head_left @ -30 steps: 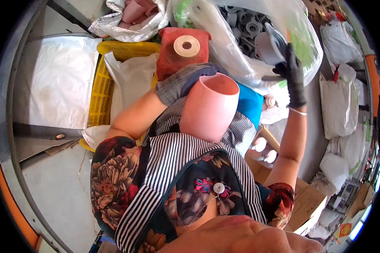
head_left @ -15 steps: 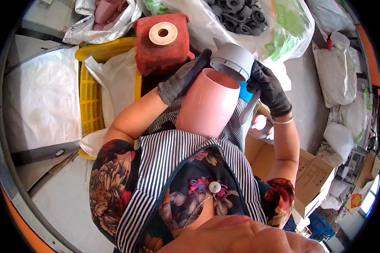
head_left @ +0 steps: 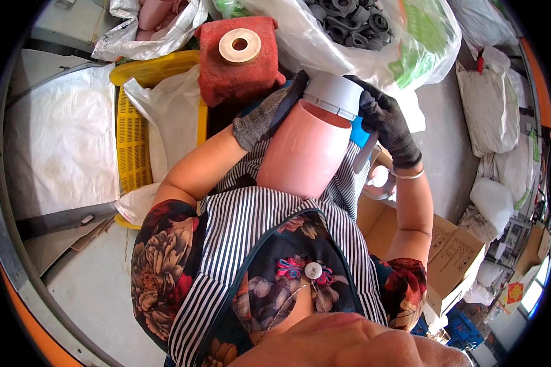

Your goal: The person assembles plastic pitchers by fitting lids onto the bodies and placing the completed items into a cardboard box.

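Gripping pink container at upper left with left hand, propping it against striped apron. Gripping grey collar at its right side with right hand, holding it tilted over container's rim, leaving a gap nearside. Likely risking crooked jamming if pressing at this tilt; maybe risking container slipping, steadying from one side only.
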`<state>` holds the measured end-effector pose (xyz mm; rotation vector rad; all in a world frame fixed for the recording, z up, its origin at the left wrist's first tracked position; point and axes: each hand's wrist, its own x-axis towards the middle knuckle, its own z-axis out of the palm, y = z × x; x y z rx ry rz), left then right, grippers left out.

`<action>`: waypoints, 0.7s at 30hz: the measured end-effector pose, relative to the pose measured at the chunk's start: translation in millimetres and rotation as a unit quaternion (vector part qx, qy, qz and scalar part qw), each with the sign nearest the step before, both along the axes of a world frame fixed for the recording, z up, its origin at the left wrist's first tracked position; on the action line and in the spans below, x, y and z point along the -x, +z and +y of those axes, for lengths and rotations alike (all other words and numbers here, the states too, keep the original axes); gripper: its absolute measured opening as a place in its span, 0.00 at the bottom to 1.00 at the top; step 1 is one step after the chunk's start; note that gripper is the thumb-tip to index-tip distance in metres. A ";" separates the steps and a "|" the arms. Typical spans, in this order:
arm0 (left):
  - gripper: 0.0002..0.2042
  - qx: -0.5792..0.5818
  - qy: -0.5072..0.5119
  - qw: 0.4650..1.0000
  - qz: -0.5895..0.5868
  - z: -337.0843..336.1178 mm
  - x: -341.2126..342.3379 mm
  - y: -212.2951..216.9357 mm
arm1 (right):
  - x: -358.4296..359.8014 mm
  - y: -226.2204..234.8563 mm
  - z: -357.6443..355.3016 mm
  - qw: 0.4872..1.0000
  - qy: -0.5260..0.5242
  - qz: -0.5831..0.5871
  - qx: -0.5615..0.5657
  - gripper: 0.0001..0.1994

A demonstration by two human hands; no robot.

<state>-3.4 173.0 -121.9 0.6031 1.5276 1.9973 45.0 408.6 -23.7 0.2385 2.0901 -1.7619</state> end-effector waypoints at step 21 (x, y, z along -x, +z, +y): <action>0.25 0.097 -0.128 0.955 0.248 -15.0 13.7 10.0 | -15.7 -55.7 2.2 0.973 0.053 0.204 -0.091 0.27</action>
